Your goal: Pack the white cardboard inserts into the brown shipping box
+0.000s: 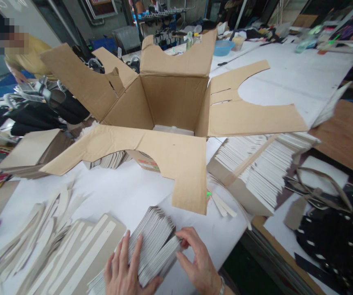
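Note:
A fanned stack of grey-white cardboard pieces lies on the white tabletop at the bottom centre. My left hand rests on the stack with its fingers stretched out and apart. At the stack's right side, my right hand has its thumb and fingers bent around the end of several pieces, which stand a little apart from the others. Beyond both hands stands a brown cardboard box, its flaps folded outward and cut with curved notches. A pale sheet shows on its floor.
Loose pale strips and flat grey boards lie at left. A bundle of white pieces sits right of the box, near black studded material. Stacked boards and black bags lie left; a person stands behind.

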### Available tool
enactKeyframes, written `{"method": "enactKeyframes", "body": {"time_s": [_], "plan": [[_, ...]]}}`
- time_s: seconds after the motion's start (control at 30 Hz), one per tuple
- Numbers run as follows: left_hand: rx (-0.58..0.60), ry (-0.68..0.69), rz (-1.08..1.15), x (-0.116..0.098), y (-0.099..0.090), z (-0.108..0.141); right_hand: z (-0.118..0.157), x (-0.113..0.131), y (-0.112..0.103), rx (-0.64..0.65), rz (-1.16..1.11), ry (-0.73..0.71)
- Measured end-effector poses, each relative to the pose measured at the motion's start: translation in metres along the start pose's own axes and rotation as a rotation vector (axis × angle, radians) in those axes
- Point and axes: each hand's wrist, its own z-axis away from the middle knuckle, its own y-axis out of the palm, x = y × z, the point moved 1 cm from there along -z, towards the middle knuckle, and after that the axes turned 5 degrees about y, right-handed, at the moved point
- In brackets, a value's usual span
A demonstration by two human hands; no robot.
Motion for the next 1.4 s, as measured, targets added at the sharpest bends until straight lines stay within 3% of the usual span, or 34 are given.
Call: {"method": "enactKeyframes", "body": {"time_s": [0.4, 0.83, 1.0, 1.4], "plan": [[-0.016, 0.02, -0.045, -0.002, -0.003, -0.004, -0.007, -0.001, -0.005, 0.069, 0.037, 0.097], [-0.008, 0.008, -0.038, 0.0, 0.001, -0.002, -0.01, -0.002, -0.005, 0.054, -0.029, 0.03], [-0.019, 0.007, -0.025, 0.001, 0.002, -0.002, -0.013, -0.002, -0.003, 0.055, -0.017, 0.11], [-0.002, -0.006, -0.009, 0.0, 0.002, -0.001, -0.019, 0.006, -0.002, 0.123, -0.055, 0.001]]}}
